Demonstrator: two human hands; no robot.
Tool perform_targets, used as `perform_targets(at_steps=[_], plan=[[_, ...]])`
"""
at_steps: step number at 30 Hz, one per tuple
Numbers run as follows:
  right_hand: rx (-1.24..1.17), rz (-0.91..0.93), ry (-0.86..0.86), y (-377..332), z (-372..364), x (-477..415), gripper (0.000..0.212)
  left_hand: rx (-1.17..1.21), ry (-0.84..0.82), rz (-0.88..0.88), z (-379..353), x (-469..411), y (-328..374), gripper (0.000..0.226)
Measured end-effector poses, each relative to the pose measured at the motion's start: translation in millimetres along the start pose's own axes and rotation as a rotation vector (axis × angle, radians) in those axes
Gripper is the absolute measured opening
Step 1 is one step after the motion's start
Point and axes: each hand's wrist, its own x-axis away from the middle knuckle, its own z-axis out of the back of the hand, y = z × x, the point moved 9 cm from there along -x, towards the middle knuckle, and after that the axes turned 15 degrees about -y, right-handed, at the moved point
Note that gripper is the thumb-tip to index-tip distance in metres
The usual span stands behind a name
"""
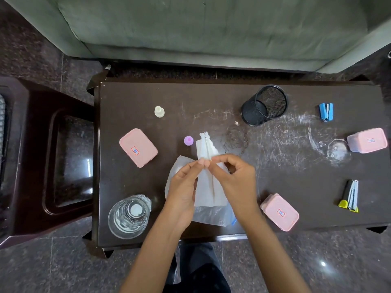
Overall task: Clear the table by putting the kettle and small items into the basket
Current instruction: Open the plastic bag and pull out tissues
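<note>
Over the middle of the dark table (148, 92), my left hand (184, 187) and my right hand (234, 178) both pinch a folded white tissue (206, 149) held upright above more tissue and a clear plastic packet (213, 214). A clear glass jug with a lid (129, 215) stands at the near left corner. Pink boxes lie at left (138, 147), near right (280, 212) and far right (367, 140). A small purple cap (188, 140) and a white cap (159, 112) sit behind my hands. No basket is identifiable.
A black mesh pen cup (264, 105) lies tilted at the back. A blue stapler (326, 112) is back right, and yellow-tipped markers (350, 196) sit near the right edge. A dark stool (53, 161) stands left of the table, a grey sofa (211, 28) behind it.
</note>
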Motion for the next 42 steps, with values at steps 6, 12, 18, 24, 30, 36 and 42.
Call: perform_targets(at_steps=[6,12,18,24,30,36,42], plan=[[-0.305,-0.139,0.006,20,6,0,0.019,0.004,0.051,0.006,6,-2,-3,0.034],[-0.336,-0.115,-0.124,11,-1,3,0.018,-0.217,0.003,-0.122,-6,-3,13,0.032],[-0.120,0.025,-0.232,-13,6,-3,0.011,-0.423,0.015,-0.158,-9,-11,26,0.029],[0.355,0.070,-0.120,-27,43,-48,0.049,-0.525,-0.093,-0.105,-3,-21,39,0.027],[0.098,-0.293,-0.637,5,29,-66,0.032,-0.743,-0.268,-0.043,-13,-29,38,0.028],[-0.012,-0.251,-0.410,18,59,-69,0.022,-0.689,-0.167,-0.138,-2,-35,46,0.024],[0.003,-0.297,-0.303,33,76,-58,0.027,-0.590,0.079,-0.245,9,-33,31,0.023]])
